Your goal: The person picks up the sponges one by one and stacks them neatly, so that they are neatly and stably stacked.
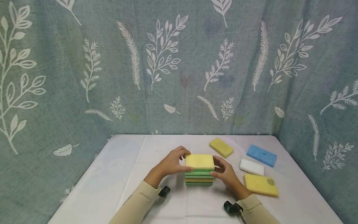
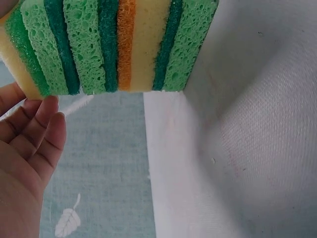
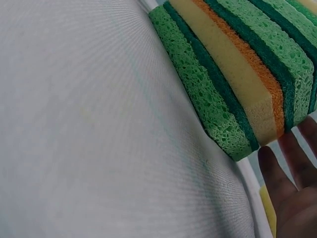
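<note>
A stack of sponges [image 1: 199, 180] stands on the table, with light green, dark green, orange and cream layers showing in both wrist views. On top lies a yellow sponge [image 1: 199, 161] with a bright green scouring layer beneath it. My left hand [image 1: 172, 163] grips its left end, thumb at the front corner and fingers at the back. At the right end, my right hand [image 1: 227, 175] holds it with the thumb in front and fingers behind. In the right wrist view, the right fingers [image 3: 277, 173] are beside the stack's side; their exact contact is partly hidden.
To the right lie a yellow sponge [image 1: 221, 147] at the back, a blue sponge [image 1: 261, 155], a white sponge [image 1: 251, 167] and a yellow sponge with a dark round spot [image 1: 260, 184]. Patterned curtains [image 1: 179, 62] surround the white-covered table [image 1: 126, 174].
</note>
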`<state>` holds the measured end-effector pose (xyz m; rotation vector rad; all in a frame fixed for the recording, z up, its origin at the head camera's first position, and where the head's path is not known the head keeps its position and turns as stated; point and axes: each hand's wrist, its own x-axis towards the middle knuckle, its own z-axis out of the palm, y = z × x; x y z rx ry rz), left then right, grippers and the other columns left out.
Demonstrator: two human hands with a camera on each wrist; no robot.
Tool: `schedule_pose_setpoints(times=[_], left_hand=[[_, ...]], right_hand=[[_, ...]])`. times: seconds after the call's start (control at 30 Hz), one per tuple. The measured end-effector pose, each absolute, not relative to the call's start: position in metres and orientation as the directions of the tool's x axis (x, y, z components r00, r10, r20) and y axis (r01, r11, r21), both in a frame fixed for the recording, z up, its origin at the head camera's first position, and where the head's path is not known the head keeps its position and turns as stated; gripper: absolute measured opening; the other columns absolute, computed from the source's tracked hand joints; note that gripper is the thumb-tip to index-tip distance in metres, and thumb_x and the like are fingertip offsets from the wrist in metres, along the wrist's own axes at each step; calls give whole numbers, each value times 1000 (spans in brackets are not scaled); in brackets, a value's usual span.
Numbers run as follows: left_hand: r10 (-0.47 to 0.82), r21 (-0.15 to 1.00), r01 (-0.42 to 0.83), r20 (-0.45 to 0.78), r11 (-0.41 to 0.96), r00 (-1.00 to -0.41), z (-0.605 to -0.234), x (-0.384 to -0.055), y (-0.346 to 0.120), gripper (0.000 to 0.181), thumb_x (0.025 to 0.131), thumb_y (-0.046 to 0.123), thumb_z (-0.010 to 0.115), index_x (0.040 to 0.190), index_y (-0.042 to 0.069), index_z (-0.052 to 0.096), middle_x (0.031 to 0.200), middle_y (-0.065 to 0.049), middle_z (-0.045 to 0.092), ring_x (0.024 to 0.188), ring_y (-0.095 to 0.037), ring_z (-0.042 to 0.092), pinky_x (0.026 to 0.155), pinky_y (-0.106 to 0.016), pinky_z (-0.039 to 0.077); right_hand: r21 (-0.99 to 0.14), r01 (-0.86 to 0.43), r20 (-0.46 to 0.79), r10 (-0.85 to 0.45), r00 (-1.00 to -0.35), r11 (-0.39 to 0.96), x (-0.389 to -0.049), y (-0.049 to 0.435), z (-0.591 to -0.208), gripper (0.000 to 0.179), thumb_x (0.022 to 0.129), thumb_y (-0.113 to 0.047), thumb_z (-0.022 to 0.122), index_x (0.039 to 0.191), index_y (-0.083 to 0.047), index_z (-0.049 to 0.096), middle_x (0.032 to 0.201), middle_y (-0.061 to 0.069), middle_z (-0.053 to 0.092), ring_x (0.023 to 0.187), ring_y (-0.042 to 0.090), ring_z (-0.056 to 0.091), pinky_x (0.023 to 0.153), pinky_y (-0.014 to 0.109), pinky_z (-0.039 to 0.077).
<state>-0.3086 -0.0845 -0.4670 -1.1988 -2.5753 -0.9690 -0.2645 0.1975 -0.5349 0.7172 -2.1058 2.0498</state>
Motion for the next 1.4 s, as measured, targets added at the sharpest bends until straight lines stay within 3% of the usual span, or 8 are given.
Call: schedule_pose_setpoints(times=[0.1, 0.3, 0.5, 0.73, 1.17, 1.4], left_hand=[[635, 490, 725, 372, 485, -677, -467, -308, -84, 64, 74, 64, 74, 118, 18, 62, 105, 9, 52, 92, -18, 55, 78, -35, 53], [634, 501, 719, 366, 483, -681, -467, -307, -84, 65, 73, 63, 75, 118, 18, 61, 106, 9, 52, 93, -19, 55, 79, -37, 53], [623, 499, 719, 380, 484, -683, -466, -303, -84, 64, 71, 64, 76, 115, 20, 61, 105, 11, 52, 94, -8, 50, 81, -37, 52], [621, 523, 718, 388, 460, -681, -466, -301, -83, 66, 69, 62, 79, 114, 18, 62, 106, 9, 53, 98, -22, 54, 83, -44, 51], [620, 534, 700, 362, 474, -697, -472, -301, -84, 70, 69, 62, 80, 120, 19, 59, 113, 11, 54, 102, -11, 52, 85, -38, 51], [605, 586, 668, 345, 459, -718, -479, -302, -84, 72, 70, 57, 81, 126, 18, 57, 117, 10, 55, 102, -10, 52, 85, -42, 52]], right_hand=[[-905, -425, 418, -246, -875, -24, -265, 198, -536, 67, 81, 6, 73, 140, 9, 42, 132, 28, 51, 115, 15, 55, 95, 30, 48], [-900, -436, 429, -221, -876, -17, -266, 198, -537, 67, 79, 8, 75, 138, 10, 44, 129, 24, 55, 114, 13, 56, 94, 28, 48], [-882, -469, 462, -254, -850, -35, -264, 199, -536, 68, 80, 9, 73, 140, 12, 40, 131, 26, 52, 116, 14, 55, 94, 29, 48], [-886, -460, 455, -281, -845, -54, -264, 199, -535, 70, 81, 8, 73, 141, 12, 38, 131, 30, 49, 115, 16, 55, 93, 29, 49], [-906, -417, 420, -296, -858, -77, -264, 199, -536, 71, 80, 9, 72, 141, 14, 36, 131, 37, 45, 111, 19, 59, 90, 28, 51], [-910, -408, 409, -292, -865, -69, -265, 200, -537, 72, 80, 8, 73, 142, 12, 37, 132, 35, 46, 115, 21, 56, 93, 29, 49]])
